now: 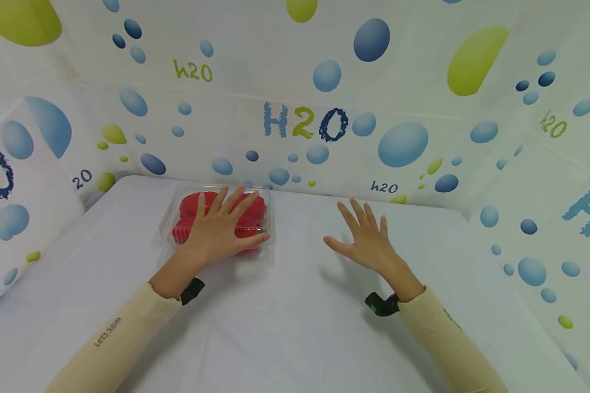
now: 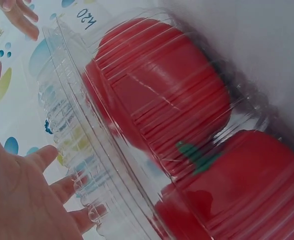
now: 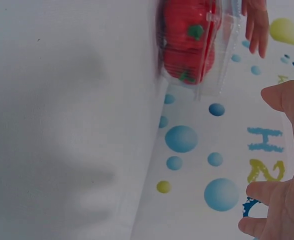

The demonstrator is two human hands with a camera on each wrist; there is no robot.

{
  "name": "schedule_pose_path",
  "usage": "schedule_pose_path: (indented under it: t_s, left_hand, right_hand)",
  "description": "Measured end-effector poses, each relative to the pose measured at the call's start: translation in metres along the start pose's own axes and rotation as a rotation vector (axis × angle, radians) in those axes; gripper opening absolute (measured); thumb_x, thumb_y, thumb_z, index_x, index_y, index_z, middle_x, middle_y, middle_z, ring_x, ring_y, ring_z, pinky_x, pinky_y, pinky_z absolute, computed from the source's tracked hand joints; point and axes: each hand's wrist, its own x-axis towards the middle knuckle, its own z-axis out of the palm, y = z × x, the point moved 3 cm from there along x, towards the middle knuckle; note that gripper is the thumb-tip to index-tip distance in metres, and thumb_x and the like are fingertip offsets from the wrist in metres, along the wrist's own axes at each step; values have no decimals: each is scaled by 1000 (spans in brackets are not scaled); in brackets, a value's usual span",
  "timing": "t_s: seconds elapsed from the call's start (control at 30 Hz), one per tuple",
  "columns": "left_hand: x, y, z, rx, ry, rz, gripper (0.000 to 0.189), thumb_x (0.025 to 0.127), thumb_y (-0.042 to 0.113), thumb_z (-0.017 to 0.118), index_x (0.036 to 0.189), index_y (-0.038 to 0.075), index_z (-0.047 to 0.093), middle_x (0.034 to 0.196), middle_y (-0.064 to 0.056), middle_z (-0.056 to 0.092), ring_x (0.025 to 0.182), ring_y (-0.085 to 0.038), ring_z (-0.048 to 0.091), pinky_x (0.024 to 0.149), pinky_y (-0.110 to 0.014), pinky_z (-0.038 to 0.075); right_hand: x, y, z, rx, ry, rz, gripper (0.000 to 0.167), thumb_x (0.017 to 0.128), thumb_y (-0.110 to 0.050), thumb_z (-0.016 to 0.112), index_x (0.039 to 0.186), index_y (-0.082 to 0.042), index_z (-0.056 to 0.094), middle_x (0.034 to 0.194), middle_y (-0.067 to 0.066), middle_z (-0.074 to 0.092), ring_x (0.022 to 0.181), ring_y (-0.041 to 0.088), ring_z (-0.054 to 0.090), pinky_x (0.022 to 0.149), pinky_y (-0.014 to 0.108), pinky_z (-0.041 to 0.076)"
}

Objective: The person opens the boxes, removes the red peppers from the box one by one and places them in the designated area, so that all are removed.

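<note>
A clear plastic clamshell box (image 1: 268,210) stands on the table at the back left. Several glossy red vegetables (image 2: 162,85) with green stems show through its lid. My left hand (image 1: 213,234) hovers over the box with fingers spread, hiding part of it in the head view. From the left wrist view, its fingertips overlap the box's ridged side. To the right of the box, my right hand (image 1: 371,245) hangs above the table, fingers apart and holding nothing. In the right wrist view, the box's red vegetables (image 3: 187,40) appear beyond that hand.
A white cloth (image 1: 295,322) covers the table. Behind it and at both sides hangs a white sheet (image 1: 255,71) printed with blue and green bubbles and H2O lettering. Dark wrist-worn pieces stick out by both cuffs, the right one (image 1: 381,304) bigger in view.
</note>
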Motion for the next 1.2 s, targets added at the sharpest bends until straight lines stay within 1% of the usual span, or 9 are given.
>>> schedule_pose_path:
  t_s: [0.23, 0.33, 0.53, 0.73, 0.9, 1.0, 1.2]
  left_hand:
    - [-4, -1, 0, 10, 23, 21, 92, 82, 58, 66, 156, 23, 23, 161, -12, 17, 148, -39, 7, 113, -67, -4]
    - [-6, -2, 1, 6, 31, 33, 92, 81, 56, 68, 155, 22, 24, 161, -13, 19, 148, -39, 8, 113, -67, -3]
    - [-9, -4, 5, 6, 34, 49, 94, 79, 56, 70, 155, 22, 26, 158, -13, 24, 147, -39, 13, 114, -68, 3]
    - [-11, -5, 5, 18, 44, 65, 93, 78, 56, 71, 153, 21, 29, 156, -14, 27, 145, -38, 18, 113, -68, 9]
    - [-12, -6, 3, 13, 50, 74, 92, 79, 55, 72, 153, 19, 30, 156, -14, 29, 144, -38, 23, 114, -66, 12]
    - [-13, -7, 3, 14, 47, 70, 91, 79, 55, 71, 152, 19, 31, 155, -15, 30, 143, -37, 25, 114, -65, 14]
    - [-16, -9, 3, 32, 44, 49, 91, 78, 57, 71, 152, 19, 33, 154, -16, 31, 143, -39, 24, 115, -64, 16]
  right_hand:
    - [-2, -8, 2, 36, -2, -25, 87, 89, -62, 55, 157, -21, 20, 164, 9, 7, 149, 40, 1, 111, 71, -1]
    - [-2, -11, 3, 35, 24, -43, 86, 89, -60, 56, 157, -21, 21, 164, 10, 10, 149, 41, 3, 111, 72, -1]
    - [-3, -18, 4, 55, 100, -87, 84, 88, -56, 60, 156, -20, 24, 162, 12, 17, 148, 41, 10, 111, 71, 4]
    - [-3, -25, 7, 101, 116, -118, 82, 90, -55, 58, 155, -20, 23, 161, 13, 20, 147, 42, 14, 112, 70, 9]
    - [-2, -29, 9, 108, 141, -156, 80, 90, -52, 60, 154, -17, 26, 159, 15, 23, 145, 43, 20, 111, 69, 18]
    - [-1, -31, 11, 115, 141, -172, 80, 90, -52, 60, 154, -17, 26, 159, 15, 24, 144, 42, 21, 110, 69, 22]
    - [0, -36, 17, 134, 112, -178, 80, 90, -54, 59, 154, -18, 26, 159, 12, 23, 145, 38, 22, 109, 67, 26]
